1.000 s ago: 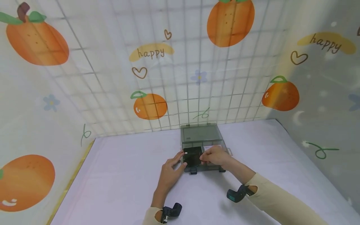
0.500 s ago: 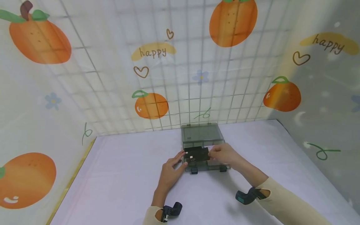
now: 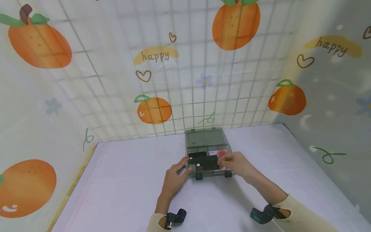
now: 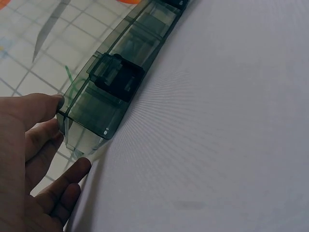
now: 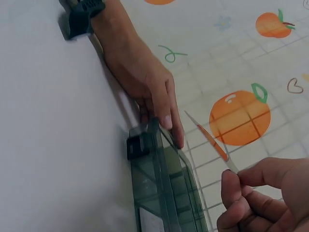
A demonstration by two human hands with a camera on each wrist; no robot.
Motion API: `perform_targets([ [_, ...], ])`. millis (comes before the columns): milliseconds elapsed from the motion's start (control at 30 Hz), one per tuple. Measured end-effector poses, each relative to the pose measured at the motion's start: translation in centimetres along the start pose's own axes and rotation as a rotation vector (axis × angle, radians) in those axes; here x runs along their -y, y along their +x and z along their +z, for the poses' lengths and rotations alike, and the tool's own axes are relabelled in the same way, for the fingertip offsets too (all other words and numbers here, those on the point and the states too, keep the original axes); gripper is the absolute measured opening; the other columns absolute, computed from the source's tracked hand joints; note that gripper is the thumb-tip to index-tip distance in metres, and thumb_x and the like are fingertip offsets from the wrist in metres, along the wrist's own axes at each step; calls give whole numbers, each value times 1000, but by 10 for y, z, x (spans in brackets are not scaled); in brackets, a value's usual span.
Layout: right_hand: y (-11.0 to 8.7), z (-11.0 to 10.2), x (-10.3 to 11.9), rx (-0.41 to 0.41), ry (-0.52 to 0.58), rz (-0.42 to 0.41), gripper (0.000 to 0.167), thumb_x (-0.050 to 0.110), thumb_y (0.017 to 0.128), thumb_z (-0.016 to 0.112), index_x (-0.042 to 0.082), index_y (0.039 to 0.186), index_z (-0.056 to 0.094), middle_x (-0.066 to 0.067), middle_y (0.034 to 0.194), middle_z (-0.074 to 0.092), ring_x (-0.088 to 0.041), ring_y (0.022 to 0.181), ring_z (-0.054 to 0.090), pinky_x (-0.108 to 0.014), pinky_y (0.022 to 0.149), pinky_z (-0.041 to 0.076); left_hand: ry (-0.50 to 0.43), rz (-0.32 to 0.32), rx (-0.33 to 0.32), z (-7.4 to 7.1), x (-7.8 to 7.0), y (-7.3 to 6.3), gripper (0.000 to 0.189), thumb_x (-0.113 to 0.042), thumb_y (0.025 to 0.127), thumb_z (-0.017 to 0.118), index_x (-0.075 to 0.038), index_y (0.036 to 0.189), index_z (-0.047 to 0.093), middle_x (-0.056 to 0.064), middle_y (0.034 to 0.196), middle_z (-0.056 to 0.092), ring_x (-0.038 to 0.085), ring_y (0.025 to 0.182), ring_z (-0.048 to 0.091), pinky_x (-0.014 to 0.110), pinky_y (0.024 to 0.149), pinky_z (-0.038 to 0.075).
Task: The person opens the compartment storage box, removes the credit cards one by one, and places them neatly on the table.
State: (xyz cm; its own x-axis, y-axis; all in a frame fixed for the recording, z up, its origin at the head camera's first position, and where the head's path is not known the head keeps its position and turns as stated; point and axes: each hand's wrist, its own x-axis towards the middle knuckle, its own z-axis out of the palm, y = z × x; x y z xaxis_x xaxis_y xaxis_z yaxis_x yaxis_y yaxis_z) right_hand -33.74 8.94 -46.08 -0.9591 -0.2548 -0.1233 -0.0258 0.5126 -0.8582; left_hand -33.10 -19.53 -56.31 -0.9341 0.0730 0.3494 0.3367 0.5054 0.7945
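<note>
My right hand [image 3: 237, 162] pinches a black card [image 3: 208, 162] marked VIP by its right end, over the box. In the right wrist view the card [image 5: 212, 141] is nearly edge-on, between the thumb and fingers of my right hand [image 5: 260, 195]. Beneath it, a second black card [image 3: 197, 155] lies in the left part of a lidded, smoky green plastic box [image 3: 192, 175]. Along the box's left side, my left hand [image 3: 175, 177] touches the rim with thumb and fingers extended. The left wrist view shows my left hand [image 4: 36, 145] at the corner of the box [image 4: 94, 108].
A white card with a red patch [image 3: 222, 153] lies in the box's right part. The lid [image 3: 206, 138] is folded back near the patterned curtain [image 3: 185, 80]. Two dark latches [image 3: 198, 176] stick out in front. White cloth covers the table [image 3: 130, 180].
My right hand has drawn the VIP card to the right off the other black card, its printed face now showing. The white and red card has come into view. My left hand stays put.
</note>
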Motion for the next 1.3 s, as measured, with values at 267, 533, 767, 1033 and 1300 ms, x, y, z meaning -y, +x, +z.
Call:
perform_targets([
  [267, -23, 13, 1, 1, 55, -4, 12, 17, 96, 67, 9, 96, 77, -2, 85, 72, -20, 87, 62, -42, 82, 53, 7, 18, -8, 2, 4, 1, 48, -39, 94, 70, -22, 139, 62, -19, 143, 53, 11, 112, 63, 48, 102, 43],
  [533, -37, 28, -5, 41, 102, -41, 13, 19, 95, 70, 8, 93, 76, -11, 79, 70, -20, 72, 59, -31, 66, 47, 11, 57, -20, 2, 4, 1, 47, -34, 94, 71, -19, 137, 64, -17, 142, 55, 11, 109, 64, 46, 100, 46],
  [767, -42, 36, -12, 46, 137, -40, 12, 17, 94, 70, 6, 91, 76, -9, 78, 70, -19, 70, 58, -27, 60, 47, -1, 59, -15, 2, 4, 2, 47, -36, 95, 70, -19, 138, 63, -15, 142, 55, 11, 110, 63, 46, 100, 46],
  [1033, -39, 48, -28, 91, 167, -30, 13, 15, 93, 71, 5, 89, 77, -5, 78, 72, -17, 71, 61, -25, 60, 50, -26, 29, -4, 4, 1, -1, 50, -41, 95, 69, -21, 140, 61, -18, 143, 53, 11, 112, 62, 46, 102, 45],
  [1300, -31, 59, -36, 93, 117, -57, 11, 11, 91, 71, 4, 85, 77, -3, 72, 71, -13, 61, 58, -23, 52, 45, -14, 38, -4, 2, 1, 0, 49, -40, 95, 69, -20, 140, 61, -17, 144, 53, 12, 113, 63, 47, 102, 44],
])
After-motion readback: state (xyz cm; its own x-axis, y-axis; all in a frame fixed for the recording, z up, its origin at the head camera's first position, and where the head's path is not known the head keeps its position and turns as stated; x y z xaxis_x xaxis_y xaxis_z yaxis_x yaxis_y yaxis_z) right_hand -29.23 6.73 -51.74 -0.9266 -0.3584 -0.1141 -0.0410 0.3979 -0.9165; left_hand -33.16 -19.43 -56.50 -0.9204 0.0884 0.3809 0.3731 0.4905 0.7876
